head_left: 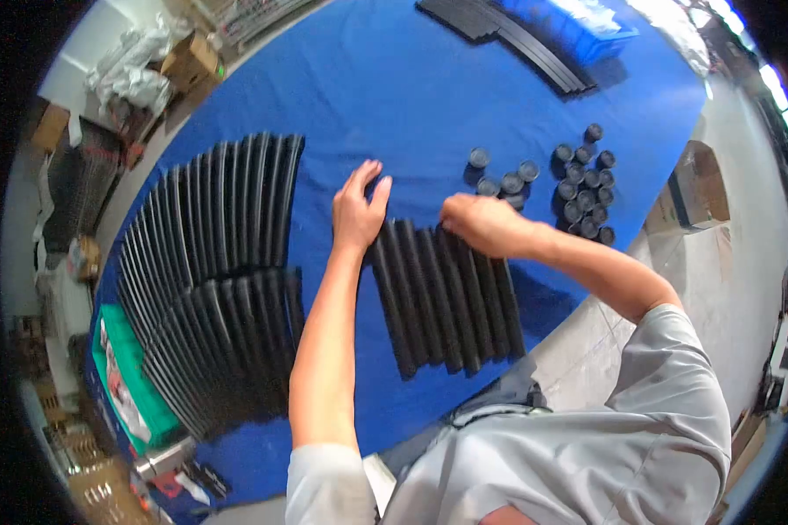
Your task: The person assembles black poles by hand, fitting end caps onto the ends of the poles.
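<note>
Several black tubes (pixel 442 306) lie side by side on the blue tablecloth (pixel 368 96) in front of me. Beside the upper left end of this row is my left hand (pixel 359 210), its fingers stretched out and the thumb apart, with nothing in it. My right hand (pixel 486 226) is closed at the upper ends of the tubes; whatever its fingers hold is hidden. Just beyond that hand sit several round black caps (pixel 512 182), and a larger cluster of the same caps (pixel 587 188) is farther right.
Two big rows of black tubes, an upper row (pixel 219 206) and a lower row (pixel 228 341), cover the left side. Flat black strips (pixel 525 48) and a blue bin (pixel 600 39) stand at the far edge. A green packet (pixel 131 376) lies at the left edge.
</note>
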Demonstrator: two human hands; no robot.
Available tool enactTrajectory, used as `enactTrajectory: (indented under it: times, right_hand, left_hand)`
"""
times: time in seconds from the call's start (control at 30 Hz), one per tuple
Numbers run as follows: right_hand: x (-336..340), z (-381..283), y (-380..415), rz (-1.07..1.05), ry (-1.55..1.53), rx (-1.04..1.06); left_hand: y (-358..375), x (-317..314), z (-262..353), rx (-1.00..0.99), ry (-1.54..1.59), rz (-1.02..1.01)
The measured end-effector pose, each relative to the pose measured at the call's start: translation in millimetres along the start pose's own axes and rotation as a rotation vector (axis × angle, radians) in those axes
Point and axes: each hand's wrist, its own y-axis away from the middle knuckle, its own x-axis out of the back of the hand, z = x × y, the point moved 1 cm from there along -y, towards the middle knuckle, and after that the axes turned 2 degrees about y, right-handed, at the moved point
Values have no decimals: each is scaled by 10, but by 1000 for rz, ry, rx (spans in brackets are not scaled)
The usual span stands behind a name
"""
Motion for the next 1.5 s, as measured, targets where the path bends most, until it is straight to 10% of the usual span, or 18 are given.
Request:
enactTrajectory:
  times: [1.0,1.17,1.33,1.5]
  right_hand:
    - [347,-106,44,157,-142,45]
    - [976,325,-139,525,-571,-59]
    - [1533,1898,-337,1280,-1288,-734]
    - [1925,1903,-130,1374,-1458,-872]
  left_hand:
    - [-5,9,12,59,25,-3]
    - [3,-6,21,58,45,-2]
    - [0,-1,1,34,33,0]
    - [11,10,36,23,23,3]
